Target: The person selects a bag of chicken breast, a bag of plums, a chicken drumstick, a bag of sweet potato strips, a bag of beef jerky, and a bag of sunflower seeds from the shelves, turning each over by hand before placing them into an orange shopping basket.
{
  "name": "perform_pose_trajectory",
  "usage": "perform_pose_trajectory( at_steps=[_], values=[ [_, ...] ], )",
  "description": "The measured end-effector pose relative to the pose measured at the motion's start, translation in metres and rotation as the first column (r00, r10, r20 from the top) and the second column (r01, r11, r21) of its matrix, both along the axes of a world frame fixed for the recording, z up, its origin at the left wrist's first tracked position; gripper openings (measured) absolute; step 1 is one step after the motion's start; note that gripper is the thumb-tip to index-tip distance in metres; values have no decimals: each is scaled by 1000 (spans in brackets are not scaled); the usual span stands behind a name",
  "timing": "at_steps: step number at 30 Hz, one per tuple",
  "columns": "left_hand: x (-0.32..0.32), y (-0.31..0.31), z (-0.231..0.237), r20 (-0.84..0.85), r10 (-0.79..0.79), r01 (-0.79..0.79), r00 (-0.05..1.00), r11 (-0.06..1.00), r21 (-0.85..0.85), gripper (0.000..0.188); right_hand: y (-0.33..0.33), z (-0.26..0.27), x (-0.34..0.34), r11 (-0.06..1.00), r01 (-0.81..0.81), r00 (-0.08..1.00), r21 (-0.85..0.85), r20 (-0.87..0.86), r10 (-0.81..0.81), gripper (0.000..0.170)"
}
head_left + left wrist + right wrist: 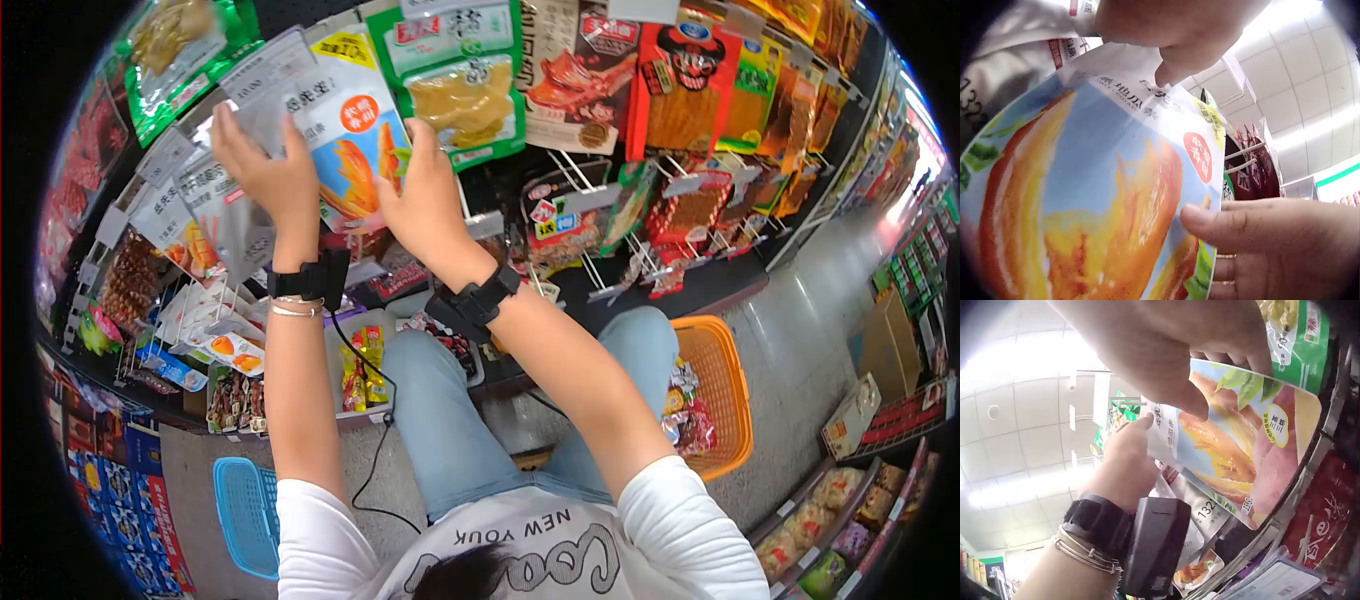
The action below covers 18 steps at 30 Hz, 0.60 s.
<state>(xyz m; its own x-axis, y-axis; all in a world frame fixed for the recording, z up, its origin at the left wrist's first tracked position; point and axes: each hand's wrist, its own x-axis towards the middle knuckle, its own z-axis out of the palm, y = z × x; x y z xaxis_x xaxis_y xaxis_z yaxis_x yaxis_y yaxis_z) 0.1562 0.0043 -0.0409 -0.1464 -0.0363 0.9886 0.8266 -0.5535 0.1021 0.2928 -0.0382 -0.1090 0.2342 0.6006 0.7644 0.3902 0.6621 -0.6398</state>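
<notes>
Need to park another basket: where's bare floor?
Bare floor lies between the orange basket and the cardboard box; a narrower strip between the blue basket and blue packs. Around the sweet potato bag, other bags crowd close.

we'd call the big snack bag (1116, 187) smooth plastic film with a soft sheen, and the green pouch (456, 95) looks like glossy plastic too, with a see-through window. display hooks (1245, 150) read as thin, smooth metal to us. camera housing (1159, 544) seems to be hard plastic, pretty matt, while the bracelets (1085, 553) are shiny metal. orange basket (740, 420) and blue basket (222, 510): moulded plastic, perforated sides. we've also got matt denim jeans (440, 420), a soft cloth tee (690, 520), a plain cardboard box (888, 345) and smooth, slightly shiny floor (800, 340).
</notes>
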Motion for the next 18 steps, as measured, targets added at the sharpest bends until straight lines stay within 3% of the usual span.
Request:
perform_pose_trajectory(
  at_steps=[3,4,7,9,10,11,12,14,16,17,18],
  values=[
    [16,-14,-22,98,-172,169,980,985,35,61,-17,-10,11,964,165,982,209,57,-180,60],
    [23,-27,-29,126,-162,167,979,986,-27,54,-27,-12,17,950,205,973,236,54,-223,52],
    [54,-59,-70,430,-483,559,763,827,-62,39,-71,-23,49,999,4,1000,44,-8,-4,44],
    [89,-81,-98,422,-564,656,710,748,-104,26,-102,-35,82,993,96,995,72,-49,-93,29],
    [114,-101,-106,420,-661,768,623,619,-165,24,-118,-42,101,994,110,990,12,-87,-108,25],
    [137,-114,-119,413,-679,794,607,528,-301,20,-134,-49,123,991,121,984,-49,-126,-126,22],
    [167,-131,-131,462,-727,855,509,363,-370,13,-148,-58,146,986,153,976,-68,-149,-162,20],
    [219,-154,-162,425,-787,802,447,143,-579,11,-176,-82,191,965,216,948,-149,-203,-243,17],
    [271,-178,-190,447,-837,705,314,-110,-701,12,-209,-111,234,916,266,901,-300,-259,-347,16],
    [295,-187,-213,512,-822,661,249,-242,-710,15,-226,-125,254,879,281,873,-386,-278,-402,15],
    [316,-198,-229,524,-825,612,211,-307,-729,16,-241,-144,272,858,299,821,-417,-347,-454,16]
  ],
)
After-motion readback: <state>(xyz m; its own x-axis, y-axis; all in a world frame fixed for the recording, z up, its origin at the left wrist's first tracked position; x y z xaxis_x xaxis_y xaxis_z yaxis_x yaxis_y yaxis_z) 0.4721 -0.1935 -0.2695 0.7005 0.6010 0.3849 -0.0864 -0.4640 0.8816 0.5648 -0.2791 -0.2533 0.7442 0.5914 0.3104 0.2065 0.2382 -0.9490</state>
